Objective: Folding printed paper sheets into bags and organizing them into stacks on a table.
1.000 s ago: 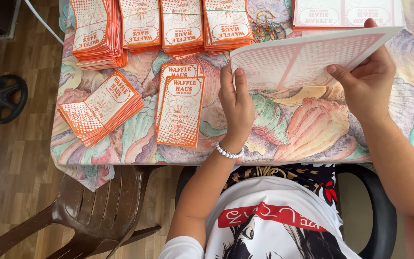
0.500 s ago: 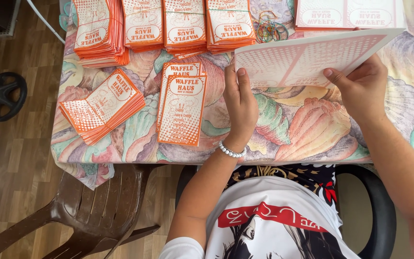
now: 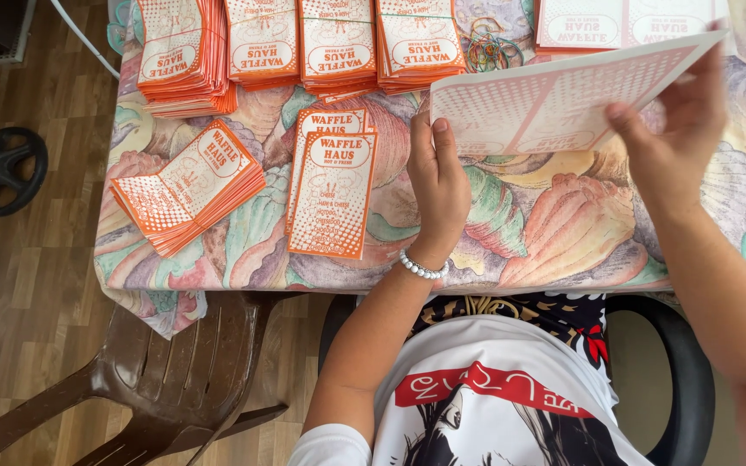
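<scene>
I hold a large pale pink printed sheet above the table with both hands. My left hand, with a white bead bracelet at the wrist, pinches the sheet's near left edge. My right hand grips its right side, thumb on the underside. Just left of my left hand lies a small stack of folded orange-and-white paper sleeves. Another fanned stack of sleeves lies further left.
Several taller stacks of orange sleeves line the table's far edge, with loose rubber bands and flat pink sheets beside them. The table has a seashell-pattern cloth. A brown plastic chair stands at left.
Both hands have raised the pink sheet slightly and tilted it more steeply. My left hand slid up along its near edge.
</scene>
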